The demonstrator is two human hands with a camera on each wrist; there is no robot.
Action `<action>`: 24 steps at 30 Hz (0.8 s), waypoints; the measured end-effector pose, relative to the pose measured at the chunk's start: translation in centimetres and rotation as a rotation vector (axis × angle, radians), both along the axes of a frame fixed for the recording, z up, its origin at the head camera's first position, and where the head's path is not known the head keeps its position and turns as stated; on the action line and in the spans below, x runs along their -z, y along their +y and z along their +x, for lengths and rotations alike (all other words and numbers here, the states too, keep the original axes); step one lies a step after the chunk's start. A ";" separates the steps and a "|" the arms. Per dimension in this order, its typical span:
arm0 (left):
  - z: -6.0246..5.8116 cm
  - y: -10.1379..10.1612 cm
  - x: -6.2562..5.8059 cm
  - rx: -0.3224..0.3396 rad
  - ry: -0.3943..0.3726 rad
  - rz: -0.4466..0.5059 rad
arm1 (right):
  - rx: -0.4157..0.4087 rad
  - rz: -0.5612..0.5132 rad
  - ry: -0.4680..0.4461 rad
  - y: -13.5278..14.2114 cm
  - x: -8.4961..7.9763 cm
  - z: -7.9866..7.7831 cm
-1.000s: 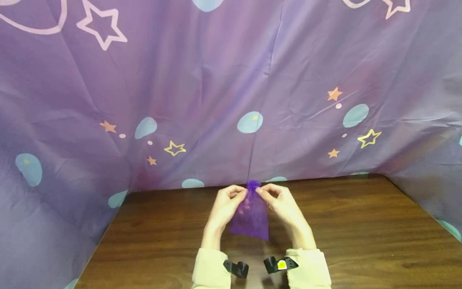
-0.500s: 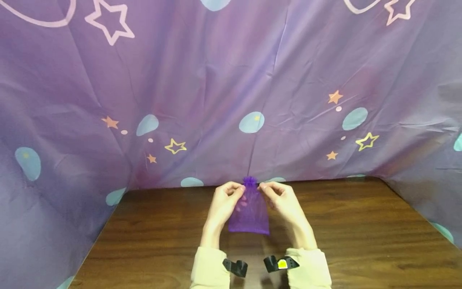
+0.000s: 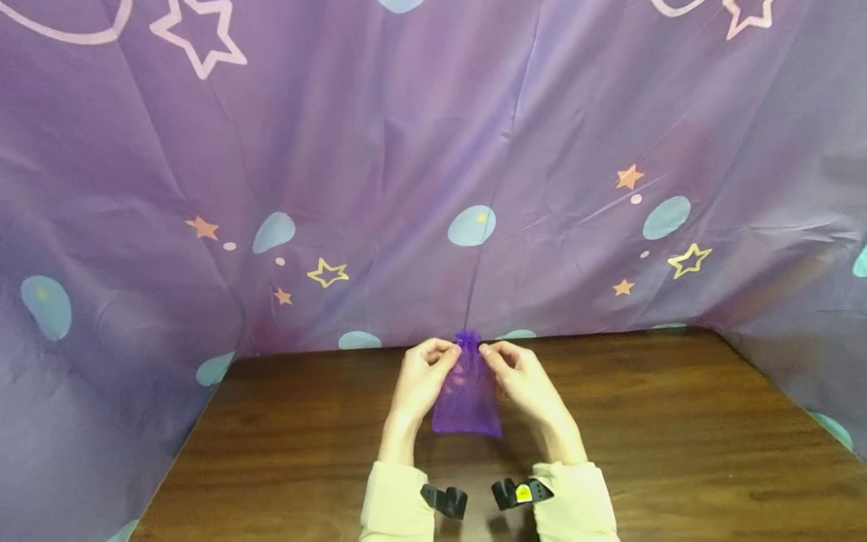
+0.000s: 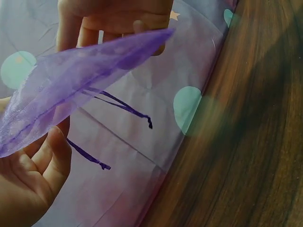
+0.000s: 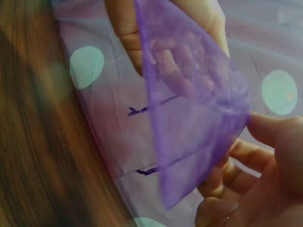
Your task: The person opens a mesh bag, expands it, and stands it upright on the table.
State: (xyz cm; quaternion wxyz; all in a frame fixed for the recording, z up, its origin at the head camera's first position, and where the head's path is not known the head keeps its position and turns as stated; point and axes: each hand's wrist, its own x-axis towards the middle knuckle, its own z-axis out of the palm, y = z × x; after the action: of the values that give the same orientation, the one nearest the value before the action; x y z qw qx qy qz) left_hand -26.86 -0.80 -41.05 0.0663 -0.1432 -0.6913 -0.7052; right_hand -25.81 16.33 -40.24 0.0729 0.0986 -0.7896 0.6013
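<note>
A small sheer purple drawstring pouch point(image 3: 467, 395) hangs upright above the brown wooden table point(image 3: 677, 436), near its far edge. My left hand point(image 3: 425, 376) pinches the pouch's gathered neck from the left, and my right hand point(image 3: 516, 374) pinches it from the right. In the left wrist view the pouch point(image 4: 71, 90) stretches between both hands, with two thin purple cords point(image 4: 124, 106) dangling below. The right wrist view shows the pouch point(image 5: 189, 109) held at its neck by my right fingers point(image 5: 272, 137), the left hand point(image 5: 156, 38) behind the mesh.
A purple sheet point(image 3: 433, 173) printed with stars and teal dots hangs behind the table and along both sides. Cream sleeves point(image 3: 396, 504) cover both forearms, each with a black wrist mount point(image 3: 520, 493).
Both hands have drawn slightly closer together at the pouch's neck, and the pouch's top looks more tightly gathered. The pouch sits a little higher in view.
</note>
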 end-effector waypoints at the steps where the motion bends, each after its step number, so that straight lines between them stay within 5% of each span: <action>1: -0.1 0.0 -0.1 -0.006 -0.002 0.001 | -0.004 0.006 -0.008 0.0 -0.1 -0.1; 9: -0.1 0.6 -0.3 0.023 -0.024 0.013 | 0.019 -0.009 -0.011 0.2 -0.5 0.1; 17: -0.1 -0.2 -0.6 0.022 -0.033 0.059 | 0.063 -0.139 0.021 -0.2 -0.5 0.1; 24: -0.3 -0.8 -0.2 0.034 -0.035 0.066 | 0.080 -0.125 0.050 -0.1 -0.3 0.0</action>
State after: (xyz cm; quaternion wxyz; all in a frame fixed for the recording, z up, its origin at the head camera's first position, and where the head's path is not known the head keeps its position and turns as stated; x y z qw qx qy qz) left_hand -27.12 -1.55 -40.88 0.0466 -0.1402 -0.6663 -0.7309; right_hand -25.79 16.23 -39.99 0.1225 0.0771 -0.7516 0.6435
